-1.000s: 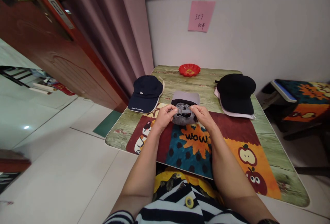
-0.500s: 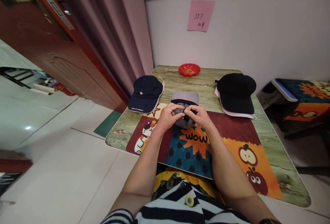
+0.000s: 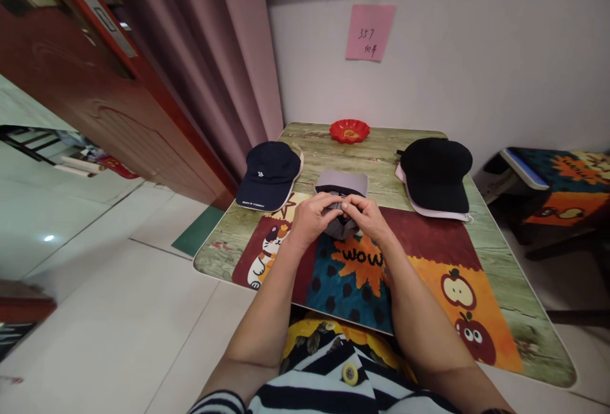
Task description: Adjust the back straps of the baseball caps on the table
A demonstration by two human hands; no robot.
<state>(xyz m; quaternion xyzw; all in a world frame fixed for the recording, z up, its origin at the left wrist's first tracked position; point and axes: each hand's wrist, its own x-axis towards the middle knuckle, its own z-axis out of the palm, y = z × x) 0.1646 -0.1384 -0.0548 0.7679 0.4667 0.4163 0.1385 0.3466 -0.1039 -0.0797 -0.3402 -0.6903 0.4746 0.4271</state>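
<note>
A grey cap (image 3: pixel 342 181) lies on the table in front of me, its brim toward the wall and its inside facing me. My left hand (image 3: pixel 312 216) pinches the cap's back edge from the left. From the right, my right hand (image 3: pixel 365 216) pinches the same edge, and the fingertips of both hands meet over the cap. The small part between the fingertips is too hidden to make out. Under the cap's near side is a colourful mat (image 3: pixel 350 287) with the word WOW.
A navy cap (image 3: pixel 271 169) sits at the table's left edge. Toward the right is a black cap (image 3: pixel 436 173) over a pink one (image 3: pixel 441 213). At the back stands a red scalloped dish (image 3: pixel 349 131). A pink note (image 3: pixel 370 33) hangs on the wall.
Both hands have stayed at the grey cap's back edge, with the fingertips slightly closer together. The view has tilted very slightly.
</note>
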